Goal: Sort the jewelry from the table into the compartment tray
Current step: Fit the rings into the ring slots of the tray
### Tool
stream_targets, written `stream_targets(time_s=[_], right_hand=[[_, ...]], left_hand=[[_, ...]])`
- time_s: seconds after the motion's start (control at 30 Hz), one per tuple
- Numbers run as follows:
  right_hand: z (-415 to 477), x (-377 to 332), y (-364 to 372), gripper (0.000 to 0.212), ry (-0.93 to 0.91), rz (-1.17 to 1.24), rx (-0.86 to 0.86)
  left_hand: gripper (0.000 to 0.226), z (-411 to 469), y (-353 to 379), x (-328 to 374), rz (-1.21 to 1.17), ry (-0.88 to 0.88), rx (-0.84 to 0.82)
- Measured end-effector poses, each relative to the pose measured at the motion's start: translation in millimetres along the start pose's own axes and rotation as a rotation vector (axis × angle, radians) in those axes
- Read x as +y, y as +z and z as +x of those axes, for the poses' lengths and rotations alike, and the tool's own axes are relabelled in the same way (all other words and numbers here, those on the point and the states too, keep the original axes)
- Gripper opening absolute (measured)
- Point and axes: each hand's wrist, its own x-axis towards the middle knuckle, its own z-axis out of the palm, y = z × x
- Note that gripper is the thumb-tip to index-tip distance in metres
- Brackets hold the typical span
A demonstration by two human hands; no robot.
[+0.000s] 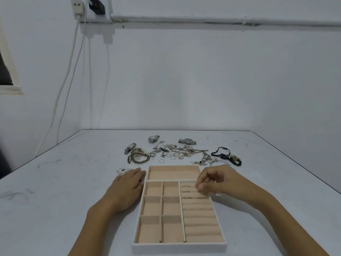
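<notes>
Seating a ring in the tray (180,247) rolls (199,213).
My right grip (215,179) is pinched together, on a hidden ring I judge, just over the rolls. I push straight down beside the rings (186,191) seated left of it. My left grip (127,187) lies flat, steadying the tray; the pile (177,152) sits beyond.

Three silver metal wristwatches (187,141) lie on the white bench (73,182). One white compartment tray lined in beige (179,247) has one long pocket, six square pockets and one strip of ring rolls, with three thin metal rings (186,191) seated there. Two hands show: left hand (127,189), right hand (215,182).
</notes>
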Motion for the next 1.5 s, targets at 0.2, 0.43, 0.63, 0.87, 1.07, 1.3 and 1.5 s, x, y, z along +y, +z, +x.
stream_targets(time_s=[0.2,0.43,0.63,0.87,1.07,1.3,1.5], right_hand=[[44,6,-11,0.004,0.031,-0.055,0.363],[125,14,-1,0.011,0.127,-0.512,0.292],[151,20,19,0.019,0.174,-0.757,0.346],[165,24,25,0.015,0.192,-0.796,0.379],[171,24,27,0.017,0.216,-0.767,0.366],[171,18,27,0.021,0.244,-0.757,0.277],[170,17,21,0.027,0.343,-0.629,0.186]], left_hand=[[0.029,14,-29,17,-0.07,-0.202,0.208],[0.028,66,-35,55,-0.05,-0.091,0.389],[0.037,116,-19,73,0.213,0.01,0.279],[0.03,133,-12,71,0.306,0.024,0.242],[0.022,130,-16,68,0.134,-0.019,0.295],[0.009,124,-20,58,-0.058,0.0,0.368],[0.006,106,-28,52,-0.254,-0.009,0.384]])
